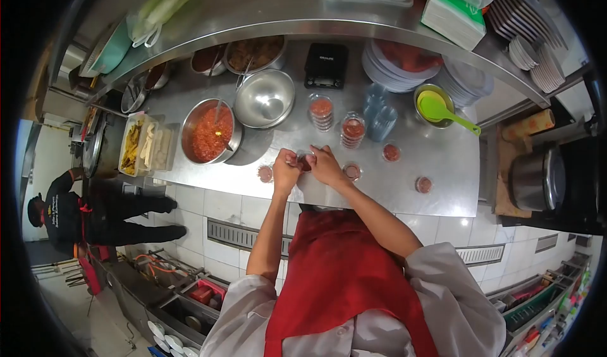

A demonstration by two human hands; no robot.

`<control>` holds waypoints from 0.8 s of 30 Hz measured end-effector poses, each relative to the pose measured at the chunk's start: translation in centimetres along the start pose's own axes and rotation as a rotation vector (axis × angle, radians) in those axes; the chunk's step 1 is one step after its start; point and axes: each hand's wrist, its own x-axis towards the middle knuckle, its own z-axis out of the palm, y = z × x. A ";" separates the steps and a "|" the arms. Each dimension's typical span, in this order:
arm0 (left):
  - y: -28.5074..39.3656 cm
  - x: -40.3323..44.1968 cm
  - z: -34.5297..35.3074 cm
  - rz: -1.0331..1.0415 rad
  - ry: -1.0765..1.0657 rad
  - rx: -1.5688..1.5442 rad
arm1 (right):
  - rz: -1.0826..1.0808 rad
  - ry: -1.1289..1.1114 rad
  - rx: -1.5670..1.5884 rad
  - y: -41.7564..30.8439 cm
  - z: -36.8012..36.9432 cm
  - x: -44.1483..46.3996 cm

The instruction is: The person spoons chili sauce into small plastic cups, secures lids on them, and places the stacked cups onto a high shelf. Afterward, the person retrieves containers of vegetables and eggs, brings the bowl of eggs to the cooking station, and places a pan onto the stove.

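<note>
Though between hands (286,170) (325,166), cup (305,163) near counter-edge (411,209).

A small cup (305,162), round and seemingly clear, holds dark red contents. It sits close to the front edge of the bench (446,196), around the middle of that edge and well in from both front corners. Its sides are largely covered, its top partly visible.

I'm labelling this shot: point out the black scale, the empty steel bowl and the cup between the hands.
Black scale (325,63), head view: flat top.
Empty steel bowl (265,100), head view: inside base.
Cup (305,163), head view: visible middle.
</note>
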 end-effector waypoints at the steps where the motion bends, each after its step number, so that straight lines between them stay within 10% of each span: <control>1: -0.5 -0.1 0.2 -0.037 -0.015 -0.132 | -0.015 0.053 -0.005 0.2 0.3 -0.1; 18: -1.2 2.9 -0.3 -0.490 -0.165 -0.445 | 0.210 -0.035 -0.005 0.4 0.4 3.1; 21: -1.4 2.4 -0.4 -0.395 -0.179 -0.275 | 0.115 0.010 -0.050 -0.6 -0.3 1.7; 24: 1.3 -1.1 -2.6 0.231 0.018 0.166 | -0.003 0.154 0.109 -2.5 -5.0 -2.3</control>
